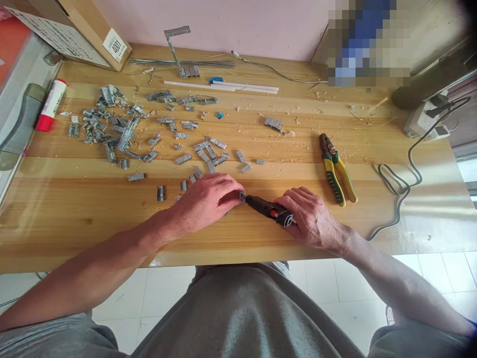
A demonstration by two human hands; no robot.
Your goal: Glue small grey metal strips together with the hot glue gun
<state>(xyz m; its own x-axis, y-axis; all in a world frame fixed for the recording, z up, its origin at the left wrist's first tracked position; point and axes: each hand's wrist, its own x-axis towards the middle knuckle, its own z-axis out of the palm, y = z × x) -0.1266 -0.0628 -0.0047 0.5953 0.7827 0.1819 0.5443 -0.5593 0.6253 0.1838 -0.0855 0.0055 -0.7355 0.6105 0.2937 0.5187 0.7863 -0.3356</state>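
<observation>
You're at a light wood bench (67, 214), pink wall (242, 25) ahead of both hands, white tile floor (164, 291) below the near edge. Wood shavings dust the top, mostly beyond your hands.

Your left hand (208, 199) pinches a small grey piece (242, 196) at its fingertips. Your right hand (311, 219) is wrapped around a black tool (261, 205) with a red part in its slot; tool nose meets the piece, between your hands. Hands apart, linked by the tool.

Around: loose grey pieces (128, 132) crowd the space just beyond your left hand and out to its left, some partly behind it. Red-and-white marker (52, 104) and cardboard box (78, 35) sit farther left. White strips (246, 87) and thin rods (216, 64) lie well ahead of the left hand.

Right side: pliers (333, 159) with yellow-green handles lie just beyond your right hand. Dark cable (398, 214) loops to its right, running to a power strip (425, 119).
</observation>
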